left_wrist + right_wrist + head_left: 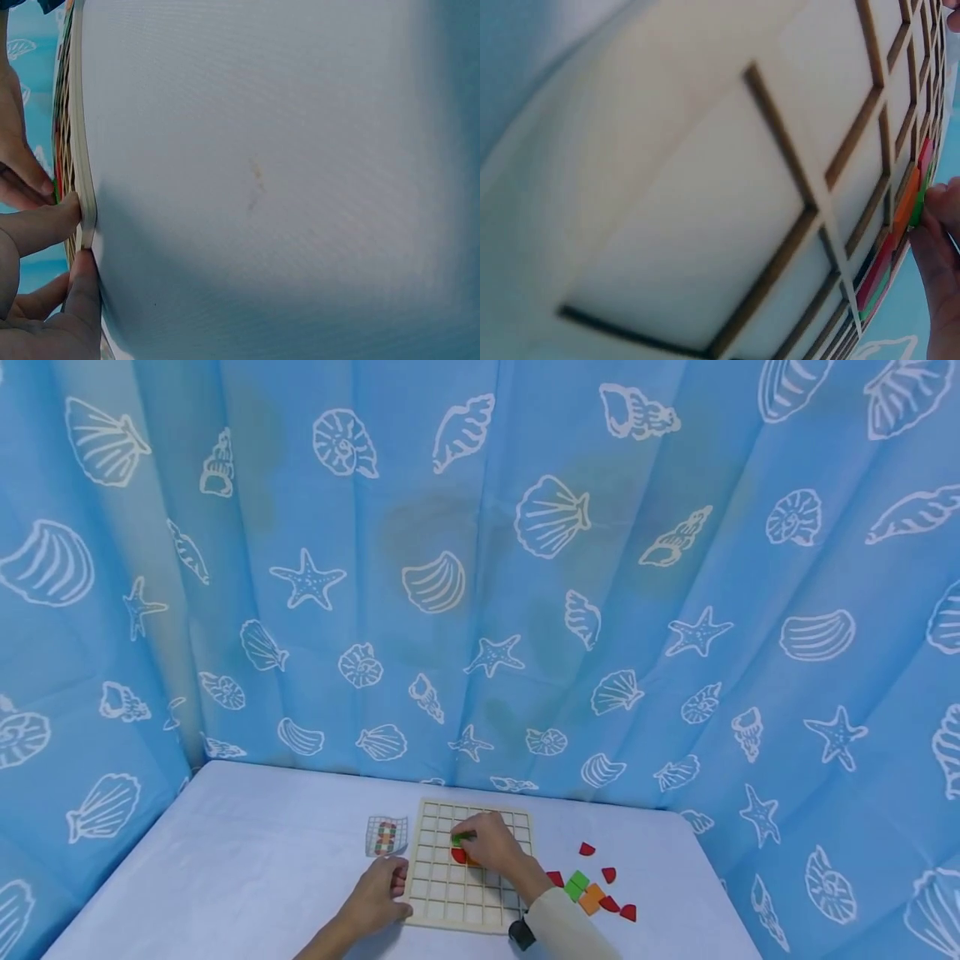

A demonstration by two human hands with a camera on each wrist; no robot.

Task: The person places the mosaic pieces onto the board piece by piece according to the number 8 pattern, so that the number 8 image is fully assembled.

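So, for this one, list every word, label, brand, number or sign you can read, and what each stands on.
None: no readable word, label, brand or number in any view.
Blue curtain: only white shell and starfish drawings.
Small printed sheet left of the gridded board: a grid with a coloured pattern; any fine print is too small to read.
Gridded board and loose coloured pieces: no lettering visible.

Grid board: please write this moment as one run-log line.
right grip: pinches green piece over grid board; left grip: touches board's left edge; loose red pieces: right of board
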